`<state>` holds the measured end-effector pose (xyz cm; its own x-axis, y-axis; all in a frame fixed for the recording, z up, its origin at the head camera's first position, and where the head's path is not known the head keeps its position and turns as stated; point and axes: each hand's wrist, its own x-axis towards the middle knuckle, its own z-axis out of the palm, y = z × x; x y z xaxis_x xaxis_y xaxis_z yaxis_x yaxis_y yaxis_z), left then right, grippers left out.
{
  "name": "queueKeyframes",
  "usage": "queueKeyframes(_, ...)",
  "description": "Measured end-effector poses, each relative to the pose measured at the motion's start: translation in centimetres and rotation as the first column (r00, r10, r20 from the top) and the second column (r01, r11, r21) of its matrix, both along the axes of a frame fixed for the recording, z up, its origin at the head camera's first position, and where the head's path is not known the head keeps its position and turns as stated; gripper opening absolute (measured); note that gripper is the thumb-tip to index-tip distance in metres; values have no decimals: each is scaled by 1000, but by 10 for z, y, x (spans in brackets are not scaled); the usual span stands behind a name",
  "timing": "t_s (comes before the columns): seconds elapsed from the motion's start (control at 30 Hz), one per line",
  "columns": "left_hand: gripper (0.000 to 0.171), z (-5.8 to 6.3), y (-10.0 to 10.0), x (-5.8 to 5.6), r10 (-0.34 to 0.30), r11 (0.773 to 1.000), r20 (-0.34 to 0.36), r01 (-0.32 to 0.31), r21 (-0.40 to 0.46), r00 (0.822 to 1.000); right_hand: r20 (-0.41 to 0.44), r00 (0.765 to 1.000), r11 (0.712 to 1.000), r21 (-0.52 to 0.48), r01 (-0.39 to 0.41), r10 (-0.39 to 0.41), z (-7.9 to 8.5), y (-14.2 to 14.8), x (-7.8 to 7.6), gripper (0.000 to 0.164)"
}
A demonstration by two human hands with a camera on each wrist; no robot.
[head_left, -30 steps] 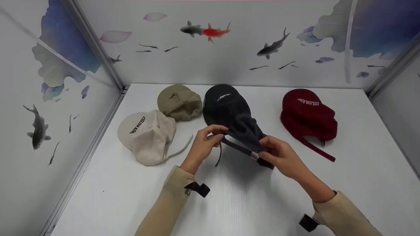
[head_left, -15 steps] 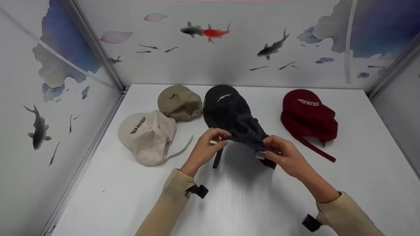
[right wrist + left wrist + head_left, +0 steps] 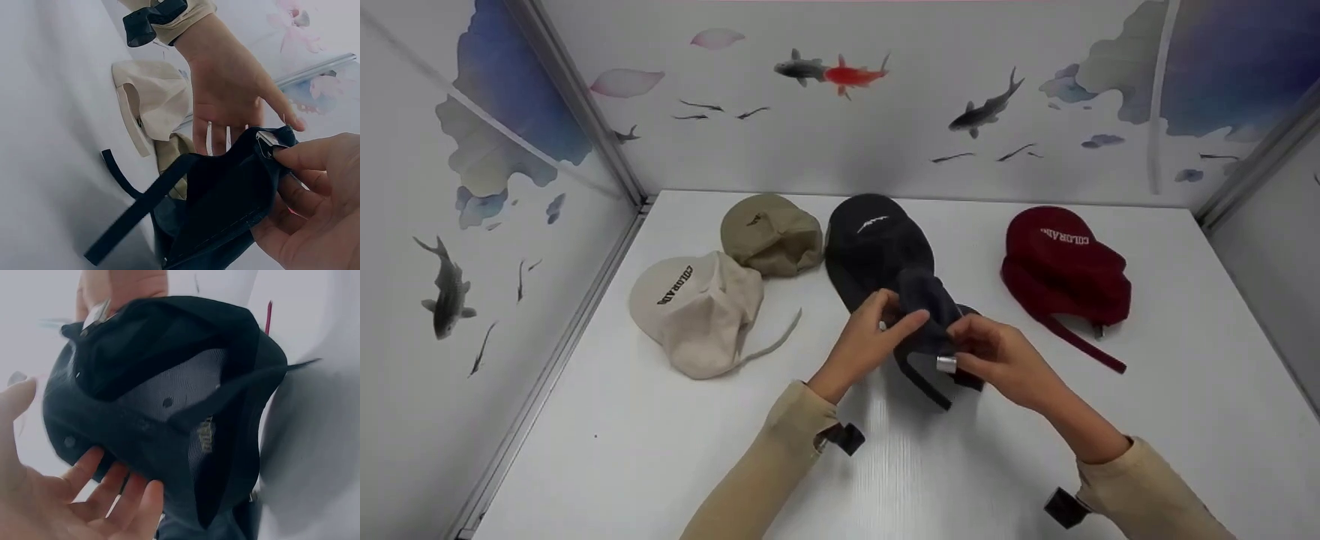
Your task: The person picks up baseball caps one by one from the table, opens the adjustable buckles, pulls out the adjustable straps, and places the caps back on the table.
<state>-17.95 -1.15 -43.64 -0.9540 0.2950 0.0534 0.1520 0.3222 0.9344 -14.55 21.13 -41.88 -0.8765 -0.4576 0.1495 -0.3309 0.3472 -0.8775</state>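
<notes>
A dark baseball cap [image 3: 877, 247] lies on the white table, brim away, its back end raised. At that end my right hand [image 3: 1009, 364] pinches the edge beside a silver buckle [image 3: 270, 138], thumb against the metal. My left hand [image 3: 874, 341] touches the side of the cap. In the left wrist view its fingertips [image 3: 152, 489] rest on the dark fabric, fingers spread, the thumb standing apart. The loose strap [image 3: 135, 205] hangs free from the cap's back opening. Part of the crown is hidden behind the left hand in the head view.
To the left lie a cream cap [image 3: 705, 315] and an olive cap [image 3: 772, 236], the latter close to the dark one. A dark red cap [image 3: 1065, 262] with a dangling strap lies right. White panels [image 3: 885, 165] enclose the table [image 3: 660, 465] at back and sides.
My left hand has moved right along the cap's back, and the fabric there bunches up. The loose strap has swung from the left hand toward the right. The right hand stays by the buckle.
</notes>
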Motion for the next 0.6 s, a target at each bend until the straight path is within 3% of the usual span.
queueKeyframes(0.2,21,0,9,-2,38,999,-100,-41,-32,994,-3,1000,998,58,-24,24,7,0,-4,16)
queueKeyframes(0.3,16,1,9,-2,52,998,-130,-55,-22,990,-74,993,992,77,95,-89,16,1,-15,14)
queueKeyframes(0.43,15,1,9,-3,56,998,-123,-57,0,991,-178,954,945,176,274,-243,26,0,-35,20)
queueKeyframes(0.5,15,1,10,-2,47,999,-114,-47,4,992,-181,954,928,247,280,-240,28,-2,-44,25)
queueKeyframes(0.6,16,0,10,-2,22,1000,-110,-22,-2,994,-137,971,923,309,230,-197,30,-3,-53,25)
